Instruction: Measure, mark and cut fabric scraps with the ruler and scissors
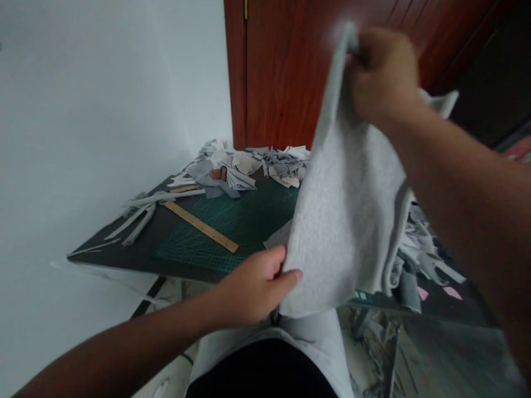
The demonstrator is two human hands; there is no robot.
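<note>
A folded piece of light grey fabric (336,221) hangs upright in front of me, over the near part of the table. High up, my right hand (384,77) is closed round its top edge and a little blurred. My left hand (263,284) pinches the lower left edge, with the thumb on the near face. Behind the cloth, a green cutting mat (199,243) lies on the dark table, partly hidden. A flat grey scrap (282,235) on the mat peeks out beside the cloth's left edge.
A wooden ruler (201,225) lies across the mat's left side. Fabric scraps (282,163) are heaped along the back, with more scraps (418,249) at the right. Narrow strips (141,221) rest at the left edge. A white wall (103,110) and a wooden door (282,72) bound the table.
</note>
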